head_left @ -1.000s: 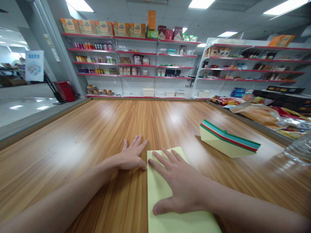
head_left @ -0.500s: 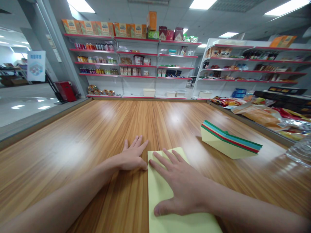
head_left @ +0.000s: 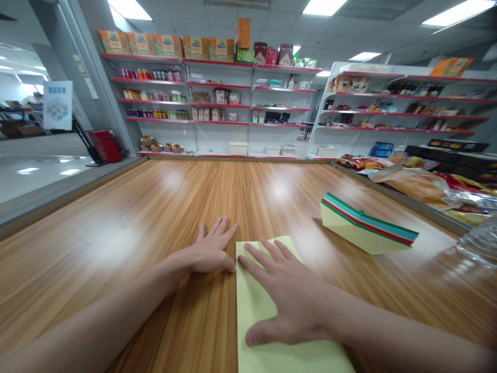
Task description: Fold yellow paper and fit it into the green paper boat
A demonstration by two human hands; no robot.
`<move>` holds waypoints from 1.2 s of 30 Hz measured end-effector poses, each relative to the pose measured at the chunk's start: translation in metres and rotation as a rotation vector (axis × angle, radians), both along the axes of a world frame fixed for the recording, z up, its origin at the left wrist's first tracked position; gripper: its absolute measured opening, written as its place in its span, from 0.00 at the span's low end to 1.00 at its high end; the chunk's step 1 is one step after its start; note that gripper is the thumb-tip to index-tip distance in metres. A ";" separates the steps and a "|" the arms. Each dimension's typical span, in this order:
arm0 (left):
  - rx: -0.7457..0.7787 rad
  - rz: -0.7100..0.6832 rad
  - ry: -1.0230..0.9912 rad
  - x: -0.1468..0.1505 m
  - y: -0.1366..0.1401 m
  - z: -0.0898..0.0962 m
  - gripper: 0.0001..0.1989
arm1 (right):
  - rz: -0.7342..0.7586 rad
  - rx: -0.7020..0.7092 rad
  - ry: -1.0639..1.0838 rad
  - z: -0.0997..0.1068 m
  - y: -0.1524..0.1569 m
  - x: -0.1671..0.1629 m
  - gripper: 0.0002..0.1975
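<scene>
A pale yellow sheet of paper [head_left: 252, 321], which looks folded, lies on the wooden table [head_left: 128, 217] in front of me. My right hand [head_left: 287, 290] rests flat on it with the fingers spread, covering part of its middle. Just left of the sheet, my left hand [head_left: 213, 248] lies on the tabletop, fingers apart, its thumb close to the paper's left edge. Farther right stands a bent stack of coloured paper [head_left: 367, 228], pale yellow on its front face, with green, blue and red layers showing along the top.
Clear plastic [head_left: 481, 243] sits at the right edge of the table. Snack bags [head_left: 423, 186] lie beyond the table's raised right rim. Behind the far edge stand shelves of goods [head_left: 217, 114], and a red box [head_left: 104, 145] is on the floor to the left.
</scene>
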State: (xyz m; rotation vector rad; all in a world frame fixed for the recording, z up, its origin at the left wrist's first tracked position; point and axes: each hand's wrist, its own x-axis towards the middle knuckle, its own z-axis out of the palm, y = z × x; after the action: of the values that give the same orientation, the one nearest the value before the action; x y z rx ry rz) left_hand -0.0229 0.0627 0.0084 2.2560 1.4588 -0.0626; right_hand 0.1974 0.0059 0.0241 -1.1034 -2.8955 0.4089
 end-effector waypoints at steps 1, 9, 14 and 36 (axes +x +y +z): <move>-0.001 -0.001 -0.001 0.000 0.000 0.000 0.53 | -0.001 0.005 0.001 0.000 0.000 0.000 0.51; -0.001 0.001 0.032 0.003 -0.001 0.002 0.52 | -0.003 0.013 -0.008 -0.002 -0.001 -0.001 0.52; -0.008 0.009 0.018 0.003 -0.002 0.003 0.51 | 0.002 0.027 -0.015 -0.003 0.000 -0.003 0.52; 0.065 0.076 0.007 0.008 -0.007 0.000 0.45 | -0.043 0.066 -0.031 -0.007 0.018 0.002 0.53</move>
State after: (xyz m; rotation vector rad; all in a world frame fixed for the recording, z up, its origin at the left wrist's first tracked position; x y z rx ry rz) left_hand -0.0146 0.0562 0.0081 2.2513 1.5695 0.0009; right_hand 0.1993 0.0243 0.0174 -1.1705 -2.8825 0.2953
